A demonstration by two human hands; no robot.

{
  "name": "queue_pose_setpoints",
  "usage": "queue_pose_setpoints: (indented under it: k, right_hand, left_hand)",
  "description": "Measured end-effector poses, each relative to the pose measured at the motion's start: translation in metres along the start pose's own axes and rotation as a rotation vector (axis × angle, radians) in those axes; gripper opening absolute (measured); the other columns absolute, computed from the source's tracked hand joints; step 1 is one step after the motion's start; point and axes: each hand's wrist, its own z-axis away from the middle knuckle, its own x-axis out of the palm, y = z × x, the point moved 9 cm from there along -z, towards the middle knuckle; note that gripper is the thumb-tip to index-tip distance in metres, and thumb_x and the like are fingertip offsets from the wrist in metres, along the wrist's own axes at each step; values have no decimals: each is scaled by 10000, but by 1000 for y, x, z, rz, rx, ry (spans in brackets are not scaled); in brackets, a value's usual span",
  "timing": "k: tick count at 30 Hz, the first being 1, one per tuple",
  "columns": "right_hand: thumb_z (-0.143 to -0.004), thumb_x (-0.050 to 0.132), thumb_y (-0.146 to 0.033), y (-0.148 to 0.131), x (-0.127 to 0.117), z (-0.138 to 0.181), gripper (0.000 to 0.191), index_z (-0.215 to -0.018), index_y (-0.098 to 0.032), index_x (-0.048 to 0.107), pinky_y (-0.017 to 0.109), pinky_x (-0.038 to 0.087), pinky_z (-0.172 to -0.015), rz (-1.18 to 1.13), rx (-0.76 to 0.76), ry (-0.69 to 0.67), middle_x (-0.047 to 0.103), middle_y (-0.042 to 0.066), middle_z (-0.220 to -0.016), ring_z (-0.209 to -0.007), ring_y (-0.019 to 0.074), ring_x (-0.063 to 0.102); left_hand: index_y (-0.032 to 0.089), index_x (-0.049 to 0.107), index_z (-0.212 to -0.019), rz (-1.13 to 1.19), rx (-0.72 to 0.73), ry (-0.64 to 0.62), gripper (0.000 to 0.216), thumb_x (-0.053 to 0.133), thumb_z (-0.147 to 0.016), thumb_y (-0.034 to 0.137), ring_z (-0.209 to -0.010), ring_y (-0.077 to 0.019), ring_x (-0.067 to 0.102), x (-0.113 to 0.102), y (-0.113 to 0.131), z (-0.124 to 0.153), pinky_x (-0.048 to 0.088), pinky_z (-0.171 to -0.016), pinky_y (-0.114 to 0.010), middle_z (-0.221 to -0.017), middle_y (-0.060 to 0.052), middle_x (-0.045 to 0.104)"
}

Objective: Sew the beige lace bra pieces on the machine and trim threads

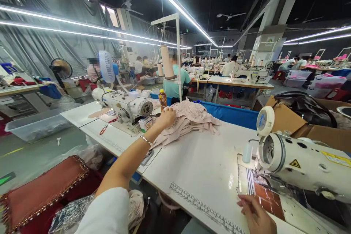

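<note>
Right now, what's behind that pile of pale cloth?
Behind the pale cloth pile is blue fabric, with a person in a teal shirt farther back. Whatever sits low, directly behind the pile, is covered and can't be seen.

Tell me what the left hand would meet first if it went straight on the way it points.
The left hand would most likely meet the pile of beige fabric first; it appears to be at the pile's left edge, though exact contact is unclear.
</note>
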Motion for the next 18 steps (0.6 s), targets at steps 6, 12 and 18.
queue_pose_setpoints:
  k: [6, 12, 18]
  right_hand:
    - [-831, 561, -604, 0, 1, 3, 357, -824, -277, 705, 322, 587, -705, 63, -69, 11, 737, 29, -726, -656, 227, 701]
    - [-888, 546, -625, -44, -27, -2, 465, -1092, -231, 685, 408, 575, -855, 22, -318, 200, 712, 143, -1163, -982, 277, 688]
    - [-809, 626, -717, -98, 15, 43, 531, -1040, -266, 788, 416, 583, -883, -116, -305, -613, 767, 118, -1051, -1061, 320, 698]
  left_hand:
    - [156, 642, -1194, -71, 152, 95, 271, 614, -970, 306, -1206, -279, 594, -23, 16, 1, 495, -1036, -520, -1295, -131, 618]
    - [216, 680, -900, 71, 559, 228, 200, 498, -975, 251, -1261, -311, 575, -35, 104, 83, 447, -1115, -550, -1157, -138, 680]
    - [206, 686, -1071, 181, 1366, 706, 170, 614, -918, 193, -1172, -221, 645, -35, 189, 266, 585, -943, -350, -1165, -111, 721]
